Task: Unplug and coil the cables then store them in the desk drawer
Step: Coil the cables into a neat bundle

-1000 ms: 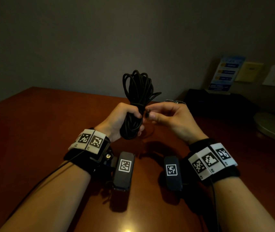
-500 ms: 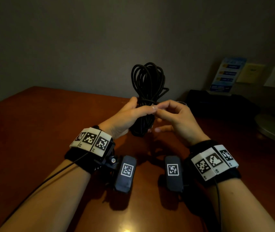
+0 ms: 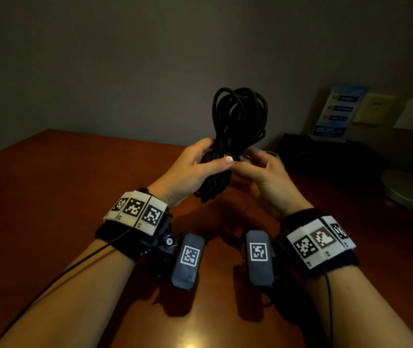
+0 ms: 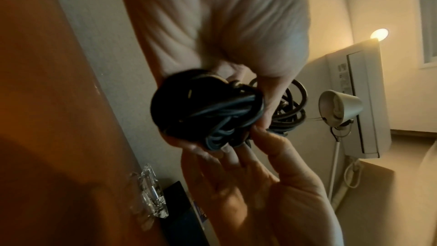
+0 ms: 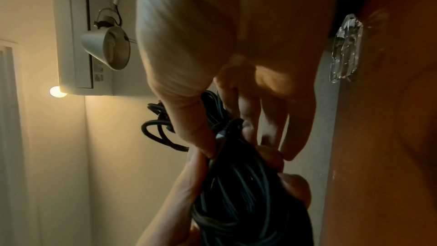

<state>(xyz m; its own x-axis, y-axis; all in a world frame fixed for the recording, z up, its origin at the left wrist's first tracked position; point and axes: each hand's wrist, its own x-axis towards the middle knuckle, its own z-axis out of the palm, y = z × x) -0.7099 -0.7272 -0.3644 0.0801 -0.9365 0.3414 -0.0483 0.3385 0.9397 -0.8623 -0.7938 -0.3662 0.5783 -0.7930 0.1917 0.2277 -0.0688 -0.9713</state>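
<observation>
Item: black round-sheathed cable bundle [image 3: 235, 136], coiled, above the desk. Our left hand [image 3: 190, 169] grips its middle; our right hand [image 3: 263, 169] pinches the plug end. Drawer storage remains, we judge.

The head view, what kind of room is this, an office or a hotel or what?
Probably a hotel room, though that is a guess. A reddish wooden desk stands against a plain wall, with a blue printed card propped at the back, and a wall-mounted air conditioner behind a reading lamp.
</observation>
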